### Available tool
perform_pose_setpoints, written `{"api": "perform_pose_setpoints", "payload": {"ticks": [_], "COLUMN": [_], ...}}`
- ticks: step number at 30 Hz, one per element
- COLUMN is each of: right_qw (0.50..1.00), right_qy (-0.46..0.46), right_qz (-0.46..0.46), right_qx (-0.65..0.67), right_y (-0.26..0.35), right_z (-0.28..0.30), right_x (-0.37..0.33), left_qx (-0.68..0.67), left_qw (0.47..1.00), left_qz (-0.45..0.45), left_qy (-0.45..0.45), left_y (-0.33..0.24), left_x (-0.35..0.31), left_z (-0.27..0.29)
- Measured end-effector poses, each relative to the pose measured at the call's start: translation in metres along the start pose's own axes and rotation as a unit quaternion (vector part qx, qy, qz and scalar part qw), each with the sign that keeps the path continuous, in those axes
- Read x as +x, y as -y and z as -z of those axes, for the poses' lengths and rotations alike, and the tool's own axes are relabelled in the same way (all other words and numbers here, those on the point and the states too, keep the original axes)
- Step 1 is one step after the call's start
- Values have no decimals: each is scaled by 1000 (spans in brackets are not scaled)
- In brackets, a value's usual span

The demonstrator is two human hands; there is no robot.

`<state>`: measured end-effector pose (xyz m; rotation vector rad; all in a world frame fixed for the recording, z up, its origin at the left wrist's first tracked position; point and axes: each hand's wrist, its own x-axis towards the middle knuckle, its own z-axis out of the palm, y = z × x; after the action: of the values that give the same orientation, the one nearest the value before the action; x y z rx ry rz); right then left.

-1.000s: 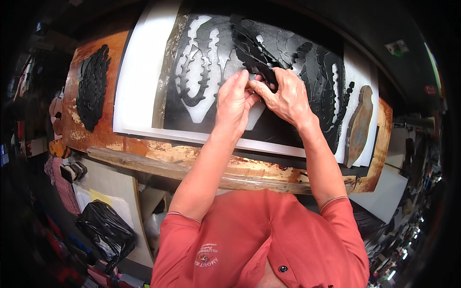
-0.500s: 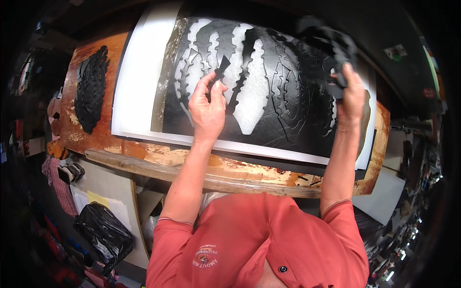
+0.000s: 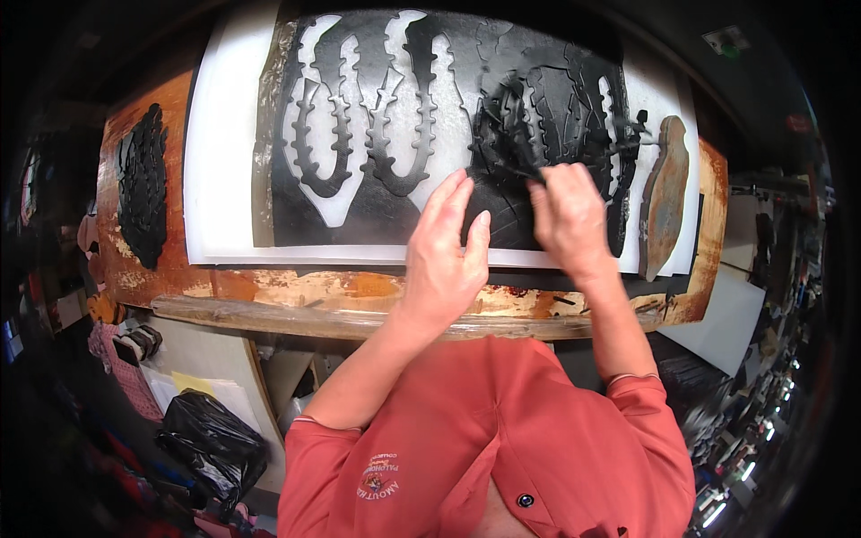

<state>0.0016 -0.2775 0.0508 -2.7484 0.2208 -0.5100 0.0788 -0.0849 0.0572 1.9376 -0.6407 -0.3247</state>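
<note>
My right hand (image 3: 576, 220) is closed on a bundle of black cut leather pieces (image 3: 513, 117), notched and strip-like, blurred by motion. They hang over the right half of a black leather sheet (image 3: 368, 215), where it is hard to tell the held pieces from the cut shapes beneath. My left hand (image 3: 446, 255) is empty, its fingers stretched out above the sheet's near edge. To its left, the sheet has several long shaped cut-outs showing white, with notched U-shaped black strips (image 3: 334, 186) lying in them.
A white board (image 3: 220, 179) lies under the sheet on a worn wooden table (image 3: 242, 287). Another pile of black cut pieces (image 3: 143, 188) rests at the table's left. A brownish curved slab (image 3: 664, 197) stands at the right. A black plastic bag (image 3: 211, 439) sits below, left of me.
My left hand has let go of a dark strip and moved right and nearer. My right hand has swung left and nearer with the black pieces. The view has shifted slightly.
</note>
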Motion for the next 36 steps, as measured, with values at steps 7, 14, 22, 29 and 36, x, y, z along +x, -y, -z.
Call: {"api": "perform_pose_setpoints", "payload": {"ticks": [7,14,22,29,36], "right_qw": [999,999,999,986,989], "right_qy": [-40,-35,-49,-32,18], "right_qz": [-2,-15,-19,-122,-72], "right_qx": [-25,-35,13,109,127], "right_y": [13,19,16,7,12], "right_z": [-16,-19,-15,-15,-2], "right_x": [-5,-1,0,3,10], "left_qx": [-172,-296,-264,-287,-402], "left_qw": [970,925,947,939,895], "left_qz": [159,213,171,175,186], "left_qy": [62,107,67,73,53], "left_y": [10,8,14,13,16], "left_x": [48,68,56,54,61], "left_z": [8,1,-5,-7,-24]}}
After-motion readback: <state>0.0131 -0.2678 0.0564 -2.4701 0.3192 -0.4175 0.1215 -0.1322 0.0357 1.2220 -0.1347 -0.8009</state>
